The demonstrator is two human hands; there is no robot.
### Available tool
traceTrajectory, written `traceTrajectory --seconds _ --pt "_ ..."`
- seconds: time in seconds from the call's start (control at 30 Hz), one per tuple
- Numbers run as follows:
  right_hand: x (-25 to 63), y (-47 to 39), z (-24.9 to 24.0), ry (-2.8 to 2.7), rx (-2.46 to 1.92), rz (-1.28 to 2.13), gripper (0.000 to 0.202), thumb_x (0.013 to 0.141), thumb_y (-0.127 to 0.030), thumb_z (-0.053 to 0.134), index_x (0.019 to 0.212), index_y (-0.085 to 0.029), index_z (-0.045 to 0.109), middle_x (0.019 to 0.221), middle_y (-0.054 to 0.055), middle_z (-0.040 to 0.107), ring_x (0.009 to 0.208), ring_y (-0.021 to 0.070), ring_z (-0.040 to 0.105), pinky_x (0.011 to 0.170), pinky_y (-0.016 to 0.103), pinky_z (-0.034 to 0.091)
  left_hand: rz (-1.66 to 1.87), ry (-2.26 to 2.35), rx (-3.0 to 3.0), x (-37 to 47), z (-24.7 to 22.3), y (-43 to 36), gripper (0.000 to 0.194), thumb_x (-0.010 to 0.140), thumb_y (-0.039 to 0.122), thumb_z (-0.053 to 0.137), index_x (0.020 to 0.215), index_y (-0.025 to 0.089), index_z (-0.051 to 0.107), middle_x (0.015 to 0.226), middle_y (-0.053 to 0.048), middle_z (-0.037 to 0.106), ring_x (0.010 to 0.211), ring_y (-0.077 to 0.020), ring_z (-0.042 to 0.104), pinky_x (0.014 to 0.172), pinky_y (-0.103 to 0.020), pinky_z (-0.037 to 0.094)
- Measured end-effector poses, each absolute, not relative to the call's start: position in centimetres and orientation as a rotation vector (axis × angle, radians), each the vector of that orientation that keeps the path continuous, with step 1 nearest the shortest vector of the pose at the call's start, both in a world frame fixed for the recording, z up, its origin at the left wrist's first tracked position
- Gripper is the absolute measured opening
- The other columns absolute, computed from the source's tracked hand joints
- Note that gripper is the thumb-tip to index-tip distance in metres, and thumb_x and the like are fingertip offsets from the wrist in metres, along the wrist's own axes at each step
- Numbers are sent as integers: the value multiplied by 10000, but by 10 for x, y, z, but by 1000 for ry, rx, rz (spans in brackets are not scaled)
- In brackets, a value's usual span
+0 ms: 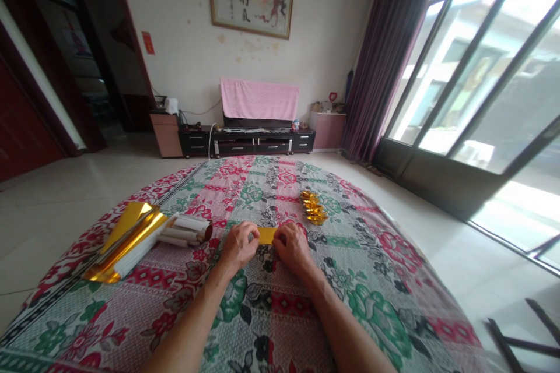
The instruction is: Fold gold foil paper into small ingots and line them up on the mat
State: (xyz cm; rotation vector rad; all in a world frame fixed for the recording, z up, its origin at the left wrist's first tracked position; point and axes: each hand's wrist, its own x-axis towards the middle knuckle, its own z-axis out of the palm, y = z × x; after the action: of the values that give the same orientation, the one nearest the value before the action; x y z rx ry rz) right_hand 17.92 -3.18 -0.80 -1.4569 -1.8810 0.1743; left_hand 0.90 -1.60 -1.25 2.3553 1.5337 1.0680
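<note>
A small strip of gold paper stretches between my two hands, low over the patterned tablecloth. My left hand is closed on its left end, thumb and fingers pinched together. At the opposite end my right hand pinches the paper in the same way. The fingers cover both ends of the strip. Beyond my right hand, a row of folded gold paper pieces rests on the cloth. To the left of my hands lie loosely rolled gold sheets with white backs, beside several white paper rolls.
A round table with a floral cloth fills the foreground. Dark stool legs stand on the floor at lower right. Against the far wall is a low cabinet, with a pink cloth draped above it. Glass doors are on the right.
</note>
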Motion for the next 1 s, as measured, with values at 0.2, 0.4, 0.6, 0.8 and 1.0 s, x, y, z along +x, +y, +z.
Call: traceTrajectory --seconds 0.2,0.4,0.6,0.8,1.0 --pt "180 -33 -7 -1957 -1427 201 183 776 -152 534 748 -248 687 898 24 576 862 156 498 789 267 333 1000 1541 2329 9 -11 -16 156 693 97 540 666 216 637 952 -23 639 925 -186 560 858 -336 413" --pt "176 -38 -5 -1943 -1462 160 215 731 -102 530 725 -240 695 903 23 567 866 152 489 793 262 328 918 1619 2297 12 -9 -18 226 682 72 519 661 224 686 963 -14 619 911 -173 523 869 -312 404" --pt "170 -43 -2 -1909 -1506 101 157 784 -232 541 697 -207 670 880 36 563 834 151 487 769 262 337 1008 1653 2302 17 -8 -23 144 693 141 556 655 212 676 934 -24 619 882 -174 521 845 -300 414" --pt "169 -42 -2 -1894 -1538 91 144 779 -259 566 689 -202 662 875 36 564 833 153 486 768 268 340 1012 1665 2319 18 -9 -23 100 705 210 589 628 209 653 922 -25 620 861 -173 527 822 -299 420" --pt "169 -42 0 -1896 -1545 123 103 756 -241 586 691 -204 656 898 40 562 848 159 488 769 271 339 966 1728 2297 20 -8 -23 87 687 186 595 607 194 627 957 -34 615 892 -184 529 835 -307 415"
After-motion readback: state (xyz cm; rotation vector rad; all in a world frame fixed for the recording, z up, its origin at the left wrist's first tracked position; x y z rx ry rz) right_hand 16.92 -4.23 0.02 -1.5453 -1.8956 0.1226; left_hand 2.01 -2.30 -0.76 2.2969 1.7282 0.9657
